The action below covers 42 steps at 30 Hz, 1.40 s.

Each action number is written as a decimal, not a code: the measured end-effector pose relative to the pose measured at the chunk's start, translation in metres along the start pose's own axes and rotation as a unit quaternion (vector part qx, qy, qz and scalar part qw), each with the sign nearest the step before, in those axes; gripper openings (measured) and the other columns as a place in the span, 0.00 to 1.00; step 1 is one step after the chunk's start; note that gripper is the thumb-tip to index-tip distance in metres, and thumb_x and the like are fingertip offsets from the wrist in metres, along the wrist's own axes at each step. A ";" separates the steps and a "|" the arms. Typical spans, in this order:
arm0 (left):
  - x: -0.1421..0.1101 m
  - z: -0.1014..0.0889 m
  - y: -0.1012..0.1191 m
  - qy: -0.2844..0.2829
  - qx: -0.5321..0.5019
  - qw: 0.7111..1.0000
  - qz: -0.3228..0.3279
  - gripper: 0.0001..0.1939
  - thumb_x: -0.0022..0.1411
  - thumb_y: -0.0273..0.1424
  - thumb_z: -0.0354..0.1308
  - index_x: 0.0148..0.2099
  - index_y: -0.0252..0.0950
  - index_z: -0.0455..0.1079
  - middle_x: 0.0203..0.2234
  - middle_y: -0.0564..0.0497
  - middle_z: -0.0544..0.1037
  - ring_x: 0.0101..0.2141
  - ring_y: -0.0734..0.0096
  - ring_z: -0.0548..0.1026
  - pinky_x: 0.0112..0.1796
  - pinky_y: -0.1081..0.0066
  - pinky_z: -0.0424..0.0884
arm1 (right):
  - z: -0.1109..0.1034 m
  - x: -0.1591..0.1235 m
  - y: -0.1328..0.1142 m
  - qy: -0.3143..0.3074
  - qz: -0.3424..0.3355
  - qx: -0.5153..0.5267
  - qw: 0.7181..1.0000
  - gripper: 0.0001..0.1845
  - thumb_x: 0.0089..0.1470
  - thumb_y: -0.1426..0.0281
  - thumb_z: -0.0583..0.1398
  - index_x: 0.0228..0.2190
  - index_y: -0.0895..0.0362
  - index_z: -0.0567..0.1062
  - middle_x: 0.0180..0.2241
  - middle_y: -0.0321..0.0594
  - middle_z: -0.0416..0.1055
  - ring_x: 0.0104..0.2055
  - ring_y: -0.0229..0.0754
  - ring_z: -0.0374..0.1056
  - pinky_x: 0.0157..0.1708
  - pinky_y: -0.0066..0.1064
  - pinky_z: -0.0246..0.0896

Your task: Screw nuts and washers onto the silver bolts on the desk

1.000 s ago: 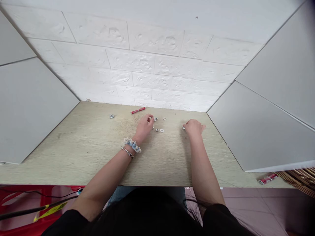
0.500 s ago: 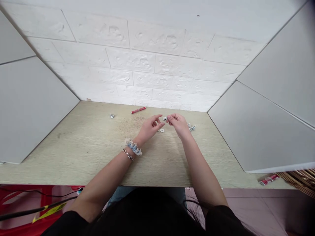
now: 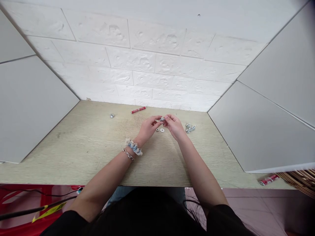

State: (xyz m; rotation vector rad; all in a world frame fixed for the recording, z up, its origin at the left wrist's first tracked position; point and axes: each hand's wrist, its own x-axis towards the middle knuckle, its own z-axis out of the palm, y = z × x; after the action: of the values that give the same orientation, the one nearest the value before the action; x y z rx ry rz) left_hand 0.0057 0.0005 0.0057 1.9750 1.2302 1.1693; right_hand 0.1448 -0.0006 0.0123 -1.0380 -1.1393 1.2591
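Note:
A small silver bolt (image 3: 161, 119) is pinched between my two hands over the tabletop; fingers hide part of it. My left hand (image 3: 149, 127) grips its left end with thumb and fingertips. From the other side, my right hand (image 3: 174, 126) closes on it with thumb and index finger. Just below the fingers, a flat washer (image 3: 162, 130) and a small nut-like ring (image 3: 157, 129) lie on the wooden table (image 3: 157, 164). Right of my right hand is a small cluster of silver bolts (image 3: 190, 128).
Another silver bolt piece (image 3: 112, 115) lies at the back left. Behind my left hand is a red marker-like tube (image 3: 138, 110). A second red tube (image 3: 269, 179) sits by a wicker basket (image 3: 299, 180) at the front right. White panels (image 3: 270, 127) and a brick-patterned wall (image 3: 147, 62) enclose the table.
My right hand has moved slightly left with the bolt. My left fingers, apart before, have closed on it. The small ring and the bolt cluster now show more fully.

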 end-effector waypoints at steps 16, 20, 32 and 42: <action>-0.001 0.000 0.003 -0.008 0.060 0.998 0.031 0.14 0.59 0.33 0.52 0.45 0.39 0.71 0.30 0.51 0.75 0.33 0.73 0.70 0.37 0.75 0.65 | 0.004 -0.007 0.000 -0.028 -0.074 -0.240 0.967 0.28 0.51 0.46 0.45 0.17 0.56 0.61 0.16 0.32 0.58 0.21 0.34 0.56 0.25 0.26 0.52; -0.001 -0.001 0.006 -0.017 0.036 0.999 0.002 0.13 0.59 0.34 0.51 0.44 0.40 0.72 0.27 0.53 0.74 0.30 0.75 0.70 0.35 0.75 0.65 | 0.004 -0.005 0.004 -0.021 -0.088 -0.256 0.963 0.27 0.52 0.47 0.44 0.19 0.56 0.62 0.17 0.32 0.58 0.23 0.35 0.57 0.27 0.27 0.53; 0.001 -0.003 0.007 -0.025 -0.014 0.999 -0.029 0.14 0.58 0.35 0.51 0.44 0.40 0.72 0.32 0.53 0.76 0.31 0.73 0.72 0.36 0.74 0.67 | 0.001 -0.002 0.009 -0.054 -0.086 -0.222 0.970 0.21 0.53 0.51 0.46 0.25 0.55 0.61 0.21 0.31 0.61 0.26 0.34 0.59 0.30 0.26 0.56; -0.001 -0.003 0.005 0.000 0.023 0.999 0.040 0.13 0.59 0.32 0.51 0.44 0.39 0.71 0.34 0.52 0.77 0.34 0.74 0.72 0.37 0.75 0.67 | 0.002 -0.003 0.008 -0.068 -0.103 -0.173 0.977 0.19 0.53 0.54 0.48 0.26 0.56 0.64 0.25 0.33 0.63 0.30 0.34 0.61 0.34 0.28 0.57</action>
State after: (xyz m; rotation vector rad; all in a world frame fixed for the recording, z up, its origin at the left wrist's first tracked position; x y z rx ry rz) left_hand 0.0053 -0.0023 0.0105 2.0753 1.1985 1.1886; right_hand 0.1413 -0.0028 0.0050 -1.0663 -1.5694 0.9989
